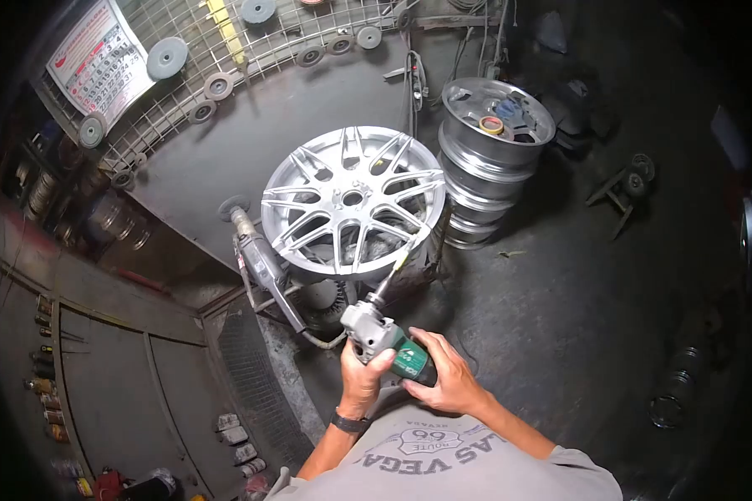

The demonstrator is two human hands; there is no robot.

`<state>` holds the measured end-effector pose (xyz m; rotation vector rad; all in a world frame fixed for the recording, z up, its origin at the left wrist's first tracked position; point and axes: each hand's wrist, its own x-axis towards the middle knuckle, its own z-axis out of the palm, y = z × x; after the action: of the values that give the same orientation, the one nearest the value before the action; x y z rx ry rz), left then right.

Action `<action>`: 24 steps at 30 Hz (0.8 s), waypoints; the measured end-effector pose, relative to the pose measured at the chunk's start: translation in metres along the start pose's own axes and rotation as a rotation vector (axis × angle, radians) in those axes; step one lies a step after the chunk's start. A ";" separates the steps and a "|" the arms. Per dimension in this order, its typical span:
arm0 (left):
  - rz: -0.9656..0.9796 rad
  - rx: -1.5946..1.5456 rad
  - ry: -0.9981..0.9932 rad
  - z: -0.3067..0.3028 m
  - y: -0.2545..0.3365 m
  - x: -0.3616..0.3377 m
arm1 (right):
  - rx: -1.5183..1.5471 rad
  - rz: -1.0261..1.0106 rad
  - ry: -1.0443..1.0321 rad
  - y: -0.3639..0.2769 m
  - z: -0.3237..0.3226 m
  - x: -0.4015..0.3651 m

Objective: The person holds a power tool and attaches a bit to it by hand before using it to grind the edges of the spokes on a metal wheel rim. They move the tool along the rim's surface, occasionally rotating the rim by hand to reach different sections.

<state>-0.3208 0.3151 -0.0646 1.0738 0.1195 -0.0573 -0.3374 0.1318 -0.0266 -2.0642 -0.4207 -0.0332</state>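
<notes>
My left hand (pixel 363 381) is wrapped round the grey metal head of a green and grey power tool (pixel 409 359). Around the tool's green rear body, my right hand (pixel 448 372) is closed. A thin shaft with a yellow-green part points up from the tool to the lower right rim of a silver multi-spoke wheel (pixel 353 199); whether its tip touches the rim is unclear. The wheel lies face up in front of me. Just left of it rests a second, grey power tool (pixel 263 265) with a round disc at its upper end.
Stacked silver wheels (pixel 486 179) stand behind right, with a tape roll (pixel 491 125) on top. Grinding discs and a calendar (pixel 100 58) hang on a wire rack at upper left. A small wheeled stand (pixel 620 194) is at right. Bottles line the left side.
</notes>
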 end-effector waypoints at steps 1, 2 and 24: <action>0.004 -0.018 -0.002 -0.005 0.006 -0.003 | -0.001 0.001 -0.001 -0.001 0.003 -0.003; 0.019 -0.051 -0.007 -0.004 0.015 -0.007 | 0.065 0.165 -0.164 0.001 0.005 -0.005; -0.020 0.034 -0.063 0.029 0.008 0.041 | 0.257 0.148 -0.001 0.033 -0.005 -0.023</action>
<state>-0.2776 0.2939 -0.0490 1.1040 0.0729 -0.1113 -0.3478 0.1065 -0.0564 -1.8356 -0.2570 0.1059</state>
